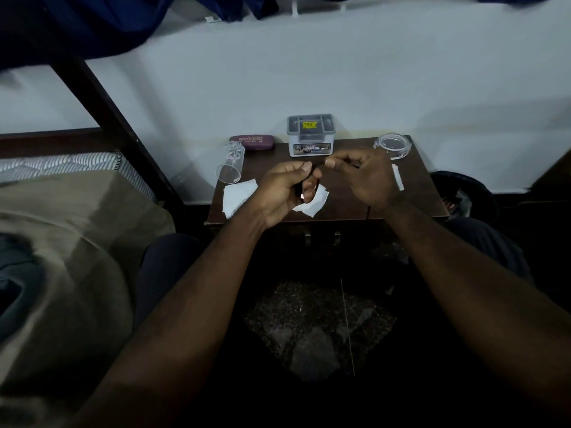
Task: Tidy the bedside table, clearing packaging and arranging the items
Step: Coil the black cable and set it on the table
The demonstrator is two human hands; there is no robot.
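Both your hands are curled on the black cord above the table: your left hand grips the bundled part and your right hand pinches the free length. The stretch between them runs left to right, and a tail drops past the table's front edge. That tail could snag there, or your left forearm could roll the tipped tumbler off the corner.
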